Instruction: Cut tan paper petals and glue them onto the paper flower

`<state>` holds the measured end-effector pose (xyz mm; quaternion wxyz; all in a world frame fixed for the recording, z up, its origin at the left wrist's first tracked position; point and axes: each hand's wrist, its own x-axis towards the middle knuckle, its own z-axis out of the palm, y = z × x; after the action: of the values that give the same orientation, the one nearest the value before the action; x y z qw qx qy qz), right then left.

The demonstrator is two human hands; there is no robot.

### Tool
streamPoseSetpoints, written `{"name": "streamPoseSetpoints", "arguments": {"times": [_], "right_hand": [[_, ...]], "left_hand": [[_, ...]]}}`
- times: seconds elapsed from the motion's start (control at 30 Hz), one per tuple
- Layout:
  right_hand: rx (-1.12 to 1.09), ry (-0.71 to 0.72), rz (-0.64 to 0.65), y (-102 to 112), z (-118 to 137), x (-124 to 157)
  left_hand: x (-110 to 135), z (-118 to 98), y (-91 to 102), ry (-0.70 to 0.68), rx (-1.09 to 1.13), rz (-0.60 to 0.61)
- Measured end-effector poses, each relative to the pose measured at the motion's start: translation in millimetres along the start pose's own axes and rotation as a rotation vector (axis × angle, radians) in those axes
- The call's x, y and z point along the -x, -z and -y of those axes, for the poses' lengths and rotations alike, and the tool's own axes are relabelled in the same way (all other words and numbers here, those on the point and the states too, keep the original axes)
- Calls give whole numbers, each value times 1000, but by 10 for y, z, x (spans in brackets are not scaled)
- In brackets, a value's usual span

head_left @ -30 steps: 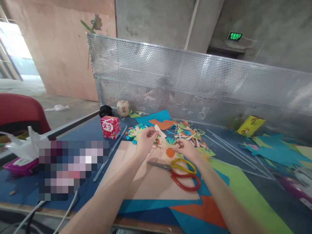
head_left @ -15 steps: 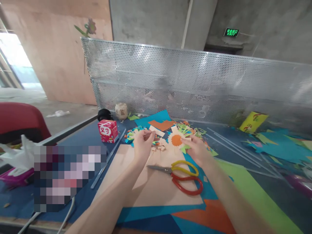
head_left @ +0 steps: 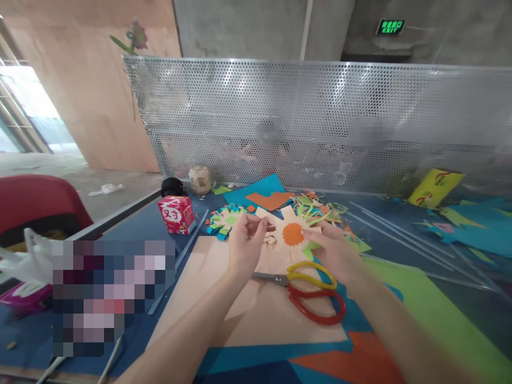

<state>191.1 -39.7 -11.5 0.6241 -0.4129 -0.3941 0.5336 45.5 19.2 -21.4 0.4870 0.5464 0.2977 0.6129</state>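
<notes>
My right hand (head_left: 330,250) grips the edge of a cream paper flower (head_left: 279,242) with an orange scalloped centre (head_left: 293,234). To its left, my left hand (head_left: 247,242) is closed in a pinch on a cream paper strip (head_left: 263,214), close against the flower's left side; whether the strip touches it I cannot tell. Under both hands lies a cream paper sheet (head_left: 208,288), with small cream scraps near the flower. Scissors (head_left: 316,292) with one yellow and one red handle rest on the sheet below my hands. Another fringed paper flower (head_left: 226,220), blue, green and cream, lies behind my left hand.
A red box (head_left: 176,215) and a jar (head_left: 199,180) stand at the back left. Orange paper (head_left: 270,200) and cut scraps lie behind the flower. Clear strips (head_left: 404,237), green paper (head_left: 436,304) and a yellow packet (head_left: 436,188) are at right. A perforated metal screen (head_left: 300,122) borders the table.
My left hand has brought the strip rightward, up to the flower. My right hand keeps its hold on the flower. The view has shifted slightly.
</notes>
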Motion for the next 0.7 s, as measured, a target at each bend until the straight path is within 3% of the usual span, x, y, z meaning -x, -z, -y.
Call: {"name": "streamPoseSetpoints", "arguments": {"times": [0.43,0.7], "right_hand": [[30,18,5,9,4,1],[26,8,-28,-16,18,9]], "left_hand": [[33,-38,-14,16,96,39],[46,-70,-8,105,128,54]]}}
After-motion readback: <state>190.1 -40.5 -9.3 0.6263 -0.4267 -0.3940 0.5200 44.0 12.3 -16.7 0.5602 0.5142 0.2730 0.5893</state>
